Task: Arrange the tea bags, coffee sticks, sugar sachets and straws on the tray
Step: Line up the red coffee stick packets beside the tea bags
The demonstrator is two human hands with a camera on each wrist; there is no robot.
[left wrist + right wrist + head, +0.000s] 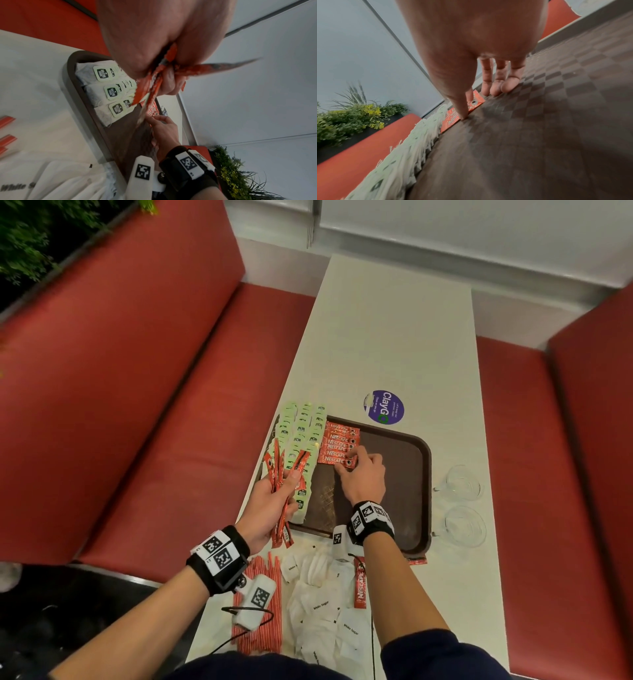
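A brown tray [411,474] lies on the white table. Green-tagged tea bags [301,433] fill its left side in overlapping rows, seen close up as tea bags [102,86] in the left wrist view. Beside them lies a row of red coffee sticks [339,446]. My right hand [346,463] rests on the nearest stick of that row; its thumb [464,116] presses the stick's edge and its straight fingers [494,89] touch the tray floor [539,121]. My left hand [287,491] grips a fanned bundle of coffee sticks [154,81] over the tea bags.
White sugar sachets [325,611] and red-striped straws [263,611] are piled at the table's near end, with one loose coffee stick [359,587] among them. Two clear glass cups [460,484] stand right of the tray. Red bench seats flank the table.
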